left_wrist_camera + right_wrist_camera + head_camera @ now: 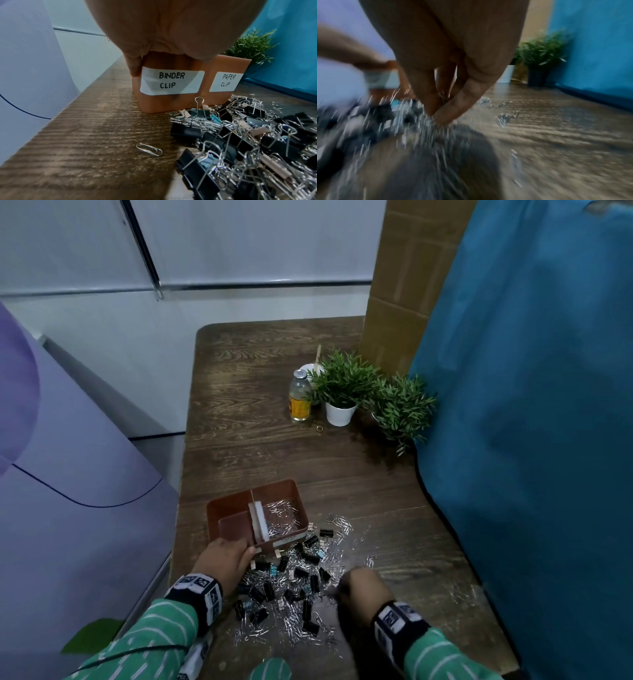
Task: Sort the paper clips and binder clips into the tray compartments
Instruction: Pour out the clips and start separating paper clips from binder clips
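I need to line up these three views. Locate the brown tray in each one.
Head: the brown tray sits lower centre, left hand gripping its near edge.
Left wrist: centre, labels facing the camera.
Right wrist: blurred, left edge.
Shared landmark: the white-potted plant.

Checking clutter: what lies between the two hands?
In the head view, black binder clips and silver paper clips lie heaped between left hand and right hand.
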